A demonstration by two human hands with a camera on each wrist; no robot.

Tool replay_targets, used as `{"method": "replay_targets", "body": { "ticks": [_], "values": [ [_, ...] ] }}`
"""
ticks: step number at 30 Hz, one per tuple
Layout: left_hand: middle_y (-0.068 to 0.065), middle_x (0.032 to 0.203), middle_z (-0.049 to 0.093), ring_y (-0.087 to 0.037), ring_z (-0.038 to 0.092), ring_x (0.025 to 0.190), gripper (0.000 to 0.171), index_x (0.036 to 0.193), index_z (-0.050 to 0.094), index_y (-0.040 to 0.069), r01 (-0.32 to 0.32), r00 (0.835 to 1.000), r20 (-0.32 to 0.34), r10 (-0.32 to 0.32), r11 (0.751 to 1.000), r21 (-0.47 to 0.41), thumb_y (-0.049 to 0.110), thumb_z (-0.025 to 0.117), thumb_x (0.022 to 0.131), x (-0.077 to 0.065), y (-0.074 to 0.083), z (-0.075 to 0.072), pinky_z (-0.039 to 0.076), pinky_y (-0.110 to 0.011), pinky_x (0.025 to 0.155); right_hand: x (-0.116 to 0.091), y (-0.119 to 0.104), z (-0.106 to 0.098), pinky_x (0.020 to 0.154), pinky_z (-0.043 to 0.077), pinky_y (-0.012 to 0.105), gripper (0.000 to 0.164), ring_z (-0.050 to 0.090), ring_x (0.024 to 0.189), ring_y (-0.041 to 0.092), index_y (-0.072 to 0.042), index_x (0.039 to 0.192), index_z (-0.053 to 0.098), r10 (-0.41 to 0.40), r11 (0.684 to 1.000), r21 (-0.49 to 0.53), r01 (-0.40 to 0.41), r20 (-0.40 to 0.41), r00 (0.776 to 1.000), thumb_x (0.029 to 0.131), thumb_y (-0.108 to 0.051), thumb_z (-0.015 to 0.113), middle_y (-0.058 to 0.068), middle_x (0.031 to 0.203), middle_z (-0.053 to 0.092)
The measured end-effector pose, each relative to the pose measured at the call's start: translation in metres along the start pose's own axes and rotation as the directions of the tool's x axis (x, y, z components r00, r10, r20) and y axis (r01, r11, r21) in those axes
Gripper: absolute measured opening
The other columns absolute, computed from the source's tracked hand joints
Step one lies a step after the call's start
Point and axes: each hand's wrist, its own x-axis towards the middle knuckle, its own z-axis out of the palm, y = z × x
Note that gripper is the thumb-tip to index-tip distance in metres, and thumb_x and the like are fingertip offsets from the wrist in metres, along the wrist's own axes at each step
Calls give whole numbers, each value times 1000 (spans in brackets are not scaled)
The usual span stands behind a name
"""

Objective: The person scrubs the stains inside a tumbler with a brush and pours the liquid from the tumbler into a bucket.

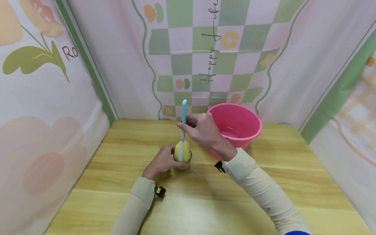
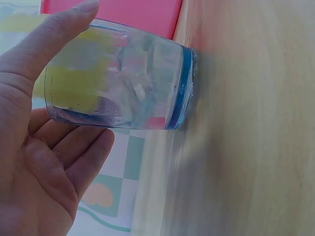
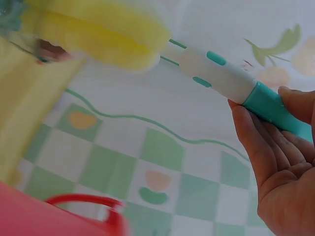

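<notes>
A clear drinking glass point(image 2: 142, 83) with a blue ring near its base stands upright on the wooden table. My left hand point(image 1: 164, 159) holds it around the rim, thumb on one side and fingers on the other. My right hand point(image 1: 203, 129) pinches the teal and white handle of a sponge bottle brush point(image 3: 216, 69) between thumb and fingers. The brush is upright, its yellow and white sponge head point(image 1: 182, 151) partly inside the mouth of the glass. Through the glass wall in the left wrist view, the sponge shows blurred in the upper part.
A pink bucket point(image 1: 252, 125) stands on the table point(image 1: 123, 156) behind and to the right of the hands, close to the right forearm. Patterned cloth point(image 1: 182, 39) hangs along the back and both sides of the table.
</notes>
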Motion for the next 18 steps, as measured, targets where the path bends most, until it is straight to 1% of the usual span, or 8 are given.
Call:
{"method": "replay_targets", "body": {
  "ticks": [3, 6, 9, 11, 14, 16, 18],
  "values": [
    [6, 114, 75, -15, 71, 105, 66, 128, 67, 22, -10, 1000, -11, 10, 1000, 11, 44, 97, 74, 1, 1, -1, 57, -43, 97, 6, -6, -7, 45, 33, 21, 13, 53, 49, 7, -10, 89, 78, -11, 1000, 6, 11, -35, 999, 97, -19, 79, -1, 65, 71],
    [6, 113, 75, -15, 71, 104, 65, 127, 67, 22, -17, 1000, -13, 17, 1000, 17, 45, 97, 74, 1, 1, -1, 58, -43, 97, 7, -6, -5, 46, 37, 22, 11, 59, 52, 8, -8, 91, 79, -4, 1000, 28, 5, -37, 999, 96, -17, 79, 2, 69, 75],
    [5, 111, 75, -15, 71, 102, 67, 130, 66, 21, -13, 1000, -10, 13, 1000, 10, 43, 97, 75, 0, 1, -1, 58, -42, 93, 3, -1, 4, 46, 35, 21, 15, 55, 50, 7, -5, 88, 78, 8, 999, 32, -8, -14, 1000, 96, -17, 79, 1, 65, 71],
    [4, 112, 75, -15, 71, 102, 71, 136, 64, 19, -10, 1000, -3, 10, 1000, 5, 40, 96, 76, 0, 1, -1, 59, -41, 92, -1, 5, 12, 45, 34, 21, 17, 50, 48, 6, -5, 86, 77, 14, 1000, 20, -14, 9, 1000, 97, -18, 78, 0, 61, 66],
    [3, 112, 75, -15, 71, 101, 77, 143, 61, 18, -4, 1000, 3, 4, 1000, -2, 37, 96, 77, 0, 0, 0, 59, -39, 90, -8, 11, 21, 44, 32, 21, 21, 45, 46, 4, -6, 83, 75, 25, 1000, -7, -24, 43, 999, 99, -21, 76, 0, 58, 64],
    [4, 113, 75, -15, 71, 102, 80, 146, 59, 18, -3, 1000, 6, 3, 1000, -2, 36, 96, 78, 0, 0, 1, 59, -39, 90, -10, 13, 23, 45, 36, 21, 21, 49, 48, 3, -7, 84, 75, 22, 1000, -8, -22, 50, 998, 99, -21, 76, 1, 61, 67],
    [4, 112, 75, -15, 71, 101, 78, 143, 60, 18, -3, 1000, 3, 3, 1000, 1, 36, 96, 77, 0, 0, 1, 59, -39, 90, -10, 13, 21, 45, 39, 21, 19, 54, 50, 4, -7, 85, 75, 17, 1000, -2, -17, 42, 999, 99, -20, 76, 2, 64, 71]
  ]
}}
